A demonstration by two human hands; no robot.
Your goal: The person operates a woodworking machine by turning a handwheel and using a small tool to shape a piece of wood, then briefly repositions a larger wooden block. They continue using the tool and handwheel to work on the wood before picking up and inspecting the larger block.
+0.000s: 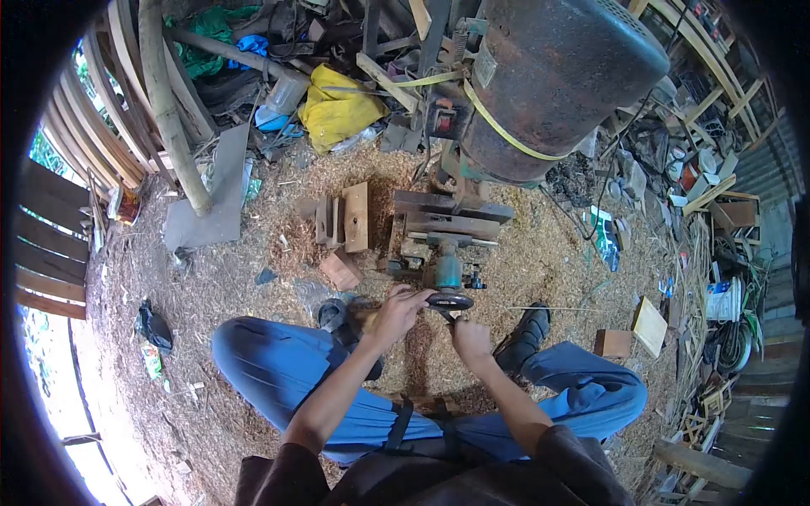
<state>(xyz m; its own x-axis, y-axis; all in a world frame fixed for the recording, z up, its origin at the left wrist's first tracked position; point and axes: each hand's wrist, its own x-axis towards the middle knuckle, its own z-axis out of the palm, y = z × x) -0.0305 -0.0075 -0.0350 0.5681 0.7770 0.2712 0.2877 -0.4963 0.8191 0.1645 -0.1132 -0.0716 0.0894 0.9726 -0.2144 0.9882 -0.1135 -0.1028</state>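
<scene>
A green angle grinder (449, 271) with a round black disc (449, 301) points toward me at the middle, just in front of a vise-like wood and metal clamp (447, 221). My left hand (403, 312) is at the disc's left edge, its fingers bent against it. Below and right of the disc is my right hand (471, 339), closed around a thin dark tool (450, 318) whose tip reaches the disc's underside. How firmly my left fingers hold the disc cannot be made out.
Wooden blocks (357, 218) and a reddish block (341, 270) lie left of the clamp. A large rusty drum-shaped machine (548, 84) stands beyond it. My sandalled feet flank the work; a yellow cloth (337, 110) lies at the upper left. Shavings cover the ground.
</scene>
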